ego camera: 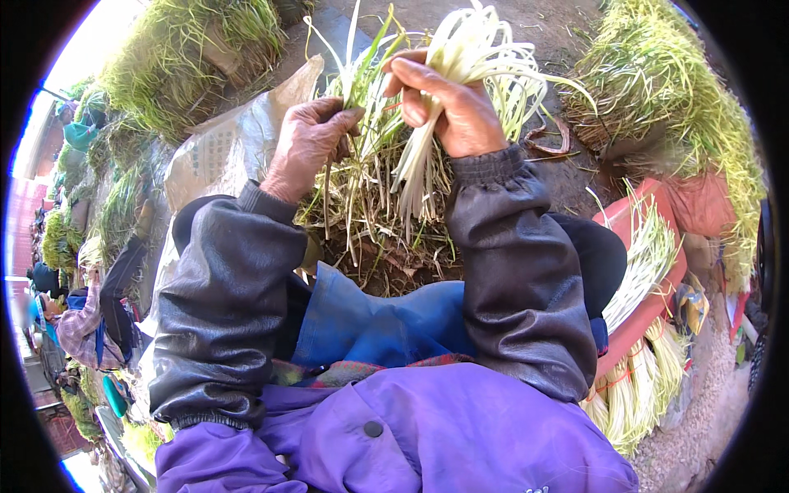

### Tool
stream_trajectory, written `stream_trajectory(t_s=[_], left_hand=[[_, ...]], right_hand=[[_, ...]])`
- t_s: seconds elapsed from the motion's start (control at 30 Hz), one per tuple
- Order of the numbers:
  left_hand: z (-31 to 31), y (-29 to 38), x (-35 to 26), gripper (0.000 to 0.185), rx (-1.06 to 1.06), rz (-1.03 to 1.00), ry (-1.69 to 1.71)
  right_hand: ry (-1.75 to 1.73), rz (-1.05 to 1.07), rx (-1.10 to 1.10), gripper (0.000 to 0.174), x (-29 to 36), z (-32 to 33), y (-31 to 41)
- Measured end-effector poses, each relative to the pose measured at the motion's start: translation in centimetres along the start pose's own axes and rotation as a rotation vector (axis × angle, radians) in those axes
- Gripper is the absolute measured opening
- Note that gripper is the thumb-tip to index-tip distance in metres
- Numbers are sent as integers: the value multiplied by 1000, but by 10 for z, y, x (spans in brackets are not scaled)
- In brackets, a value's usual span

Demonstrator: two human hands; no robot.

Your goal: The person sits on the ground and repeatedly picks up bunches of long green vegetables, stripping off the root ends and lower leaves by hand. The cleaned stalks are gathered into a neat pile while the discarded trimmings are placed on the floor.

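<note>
My right hand grips a bunch of pale, blanched chive-like stalks. Their leafy ends arch over above the fist, and the white stems hang below it. To its left, my left hand pinches a few thin green stalks between thumb and fingers. Beneath both hands lies a heap of loose stalks and dry trimmings, in front of my knees. A blue apron covers my lap, and dark sleeve covers wrap both forearms.
Large piles of green-yellow stalks stand at the upper left and upper right. By my right knee, a red plastic basin holds pale stalks; tied bundles lie beside it. A plastic sheet lies left. Another person is farther left.
</note>
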State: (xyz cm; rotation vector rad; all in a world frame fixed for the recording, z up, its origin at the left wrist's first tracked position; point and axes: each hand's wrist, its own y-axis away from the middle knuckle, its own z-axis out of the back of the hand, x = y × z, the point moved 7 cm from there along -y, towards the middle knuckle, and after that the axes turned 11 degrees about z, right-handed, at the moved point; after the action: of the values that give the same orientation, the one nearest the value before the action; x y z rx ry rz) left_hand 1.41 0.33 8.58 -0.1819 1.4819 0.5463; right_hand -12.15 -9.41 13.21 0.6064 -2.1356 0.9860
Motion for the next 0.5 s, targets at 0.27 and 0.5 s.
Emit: stream_trajectory(t_s=[0.27,0.5], left_hand=[[-1,-11,22,20,1,54,22],[7,-17,27,20,-62,15,-83]], right_hand=[[363,-50,-75,23,-52,7,-3],[366,-130,-71,21,-79,19,-4]])
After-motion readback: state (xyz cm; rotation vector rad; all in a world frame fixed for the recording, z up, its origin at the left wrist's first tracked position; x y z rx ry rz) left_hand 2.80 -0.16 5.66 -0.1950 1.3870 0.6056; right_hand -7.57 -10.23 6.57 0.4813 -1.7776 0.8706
